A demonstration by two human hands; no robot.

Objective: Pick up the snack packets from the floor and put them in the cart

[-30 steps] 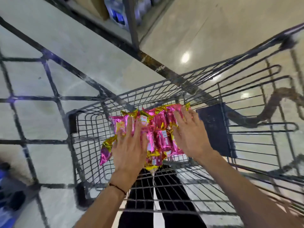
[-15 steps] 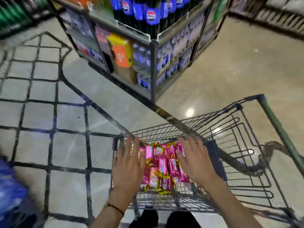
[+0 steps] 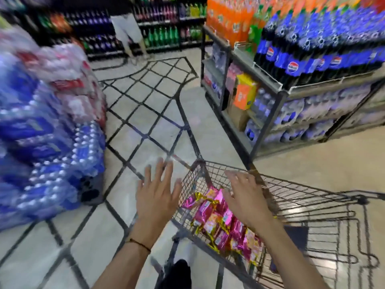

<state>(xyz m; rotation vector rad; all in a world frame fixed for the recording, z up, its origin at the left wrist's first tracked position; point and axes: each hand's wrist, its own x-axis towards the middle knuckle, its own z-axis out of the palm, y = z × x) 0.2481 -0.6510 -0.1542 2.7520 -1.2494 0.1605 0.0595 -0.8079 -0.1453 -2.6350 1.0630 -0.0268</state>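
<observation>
1. The bare left hand (image 3: 157, 198) is hovering palm-down, its fingers (image 3: 160, 172) spread wide and holding nothing, over the pale tiled floor (image 3: 145, 113) with dark grid lines.
2. The bare right hand (image 3: 249, 202) is hovering over the basket, its fingers (image 3: 237, 179) likewise wide and empty.
3. The pink-and-gold foil snack packets (image 3: 208, 211) are lying heaped inside the grey wire shopping cart (image 3: 308, 196), below the right fingers and just right of the left ones.
4. Left of the left fingers, blurred shrink-wrapped packs (image 3: 41, 142) of blue and red bottles are sitting on the floor.
5. Beyond the right fingers, a grey metal shelf rack (image 3: 268, 126) is carrying dark blue-labelled cola bottles (image 3: 291, 65) and orange soda bottles (image 3: 225, 15).
6. Far ahead of both sets of fingers, a person (image 3: 127, 28) in pale clothes is standing by the drink shelves.
</observation>
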